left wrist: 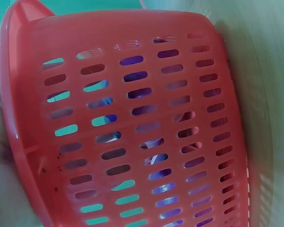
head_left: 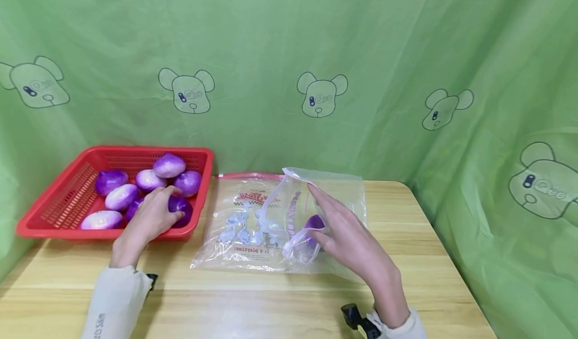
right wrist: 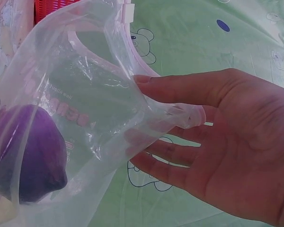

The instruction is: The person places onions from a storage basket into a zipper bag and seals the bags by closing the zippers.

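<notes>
In the head view my left hand (head_left: 151, 216) reaches over the near rim of a red plastic basket (head_left: 49, 231), its thumb and fingers curled about a dark purple onion (head_left: 181, 209). The basket's slotted wall (left wrist: 146, 113) hides most of that hand in the left wrist view. My right hand (head_left: 352, 238) holds the mouth of a clear zip bag (head_left: 352, 193), with the thumb at one edge and the fingers at the other side. One purple onion (right wrist: 31, 156) lies inside this bag, seen through the film in the right wrist view.
Several purple-and-white onions (head_left: 122, 197) lie in the basket. A second clear zip bag (head_left: 217, 228), printed with cartoon figures and with a red closure, lies flat between basket and held bag. The wooden table (head_left: 226, 304) meets a green curtain (head_left: 257, 38) behind.
</notes>
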Available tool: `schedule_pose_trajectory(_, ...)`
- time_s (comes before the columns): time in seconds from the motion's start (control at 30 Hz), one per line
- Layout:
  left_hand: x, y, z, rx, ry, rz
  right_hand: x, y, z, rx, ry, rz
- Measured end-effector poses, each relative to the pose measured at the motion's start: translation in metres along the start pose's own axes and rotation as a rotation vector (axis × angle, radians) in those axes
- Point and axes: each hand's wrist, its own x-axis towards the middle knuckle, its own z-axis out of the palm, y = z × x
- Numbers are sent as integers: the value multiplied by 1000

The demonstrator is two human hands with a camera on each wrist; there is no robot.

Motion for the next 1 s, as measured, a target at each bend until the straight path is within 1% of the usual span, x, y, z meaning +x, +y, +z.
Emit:
schedule_pose_trajectory(0.2,0,3,-3,-5,17,2,1,0,1,4,-3,2)
schedule_pose_trajectory(0.33,-1,8,-8,-16,43,-4,1,0,1,5,-5,0)
schedule_pose_trajectory(0.5,-2,14,-13,-34,116,18,1,0,1,3,-6,2)
schedule_pose_trajectory(0.8,-3,20,-16,-50,265,91,0,1,2,14,-10,6)
schedule_pose_trajectory(0.9,-4,23,-18,-56,298,102,0,1,2,17,-9,4)
schedule_pose_trajectory(1.0,-5,25,-19,-60,309,102,1,1,2,15,-8,-1)
